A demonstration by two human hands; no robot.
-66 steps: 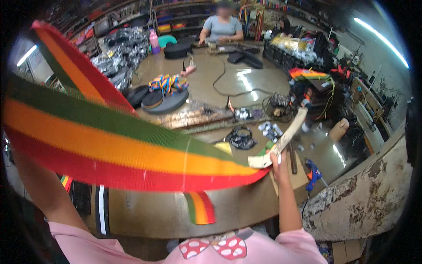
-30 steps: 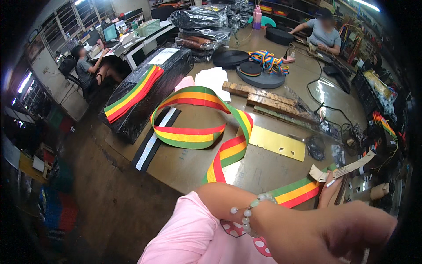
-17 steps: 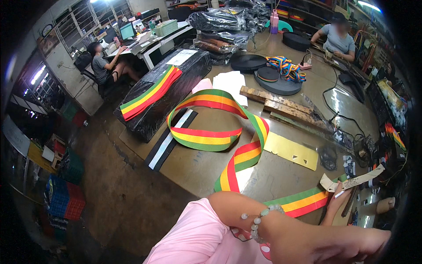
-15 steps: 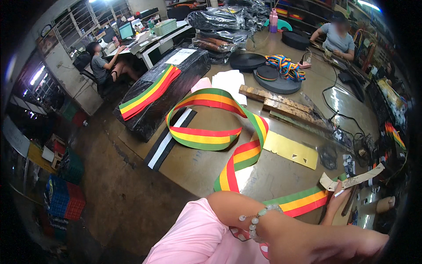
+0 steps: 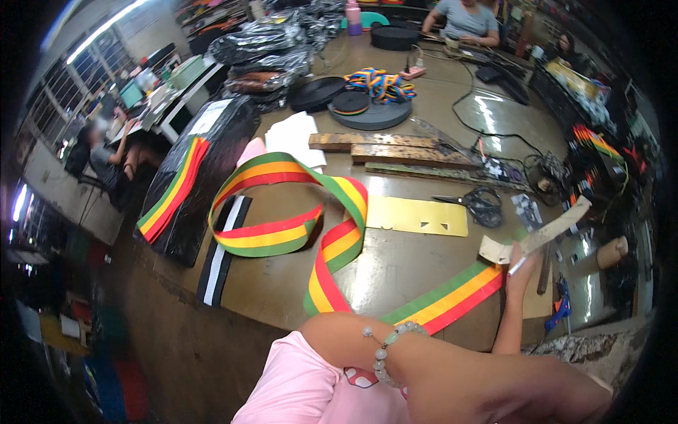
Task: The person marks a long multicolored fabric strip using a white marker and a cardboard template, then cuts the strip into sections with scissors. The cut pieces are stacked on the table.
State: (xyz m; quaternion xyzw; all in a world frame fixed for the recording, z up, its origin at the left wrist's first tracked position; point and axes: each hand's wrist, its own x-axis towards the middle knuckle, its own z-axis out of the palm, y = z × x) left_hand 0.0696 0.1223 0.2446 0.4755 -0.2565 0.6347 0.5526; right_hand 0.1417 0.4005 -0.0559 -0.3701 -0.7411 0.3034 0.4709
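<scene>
Yellow card sheet [image 5: 417, 215] lying flat mid-table, black scissors [image 5: 474, 203] resting just to its right. Wooden strips [image 5: 395, 148] sitting behind it, w/ black webbing rolls [image 5: 351, 107] and multicolour cord bundle [image 5: 380, 83] further back; white papers [image 5: 293, 136] lying left of the strips. Person in grey top [image 5: 462, 15] sitting at far end, another person [image 5: 106, 152] sitting at a desk off left.

R hand [image 5: 521, 267] raised, grip closed; L forearm crossing low.

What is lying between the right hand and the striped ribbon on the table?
Nothing visible. The right hand presses directly on the end of the striped ribbon, together with a pale card strip. The left hand is crossed low, away from the table.
</scene>
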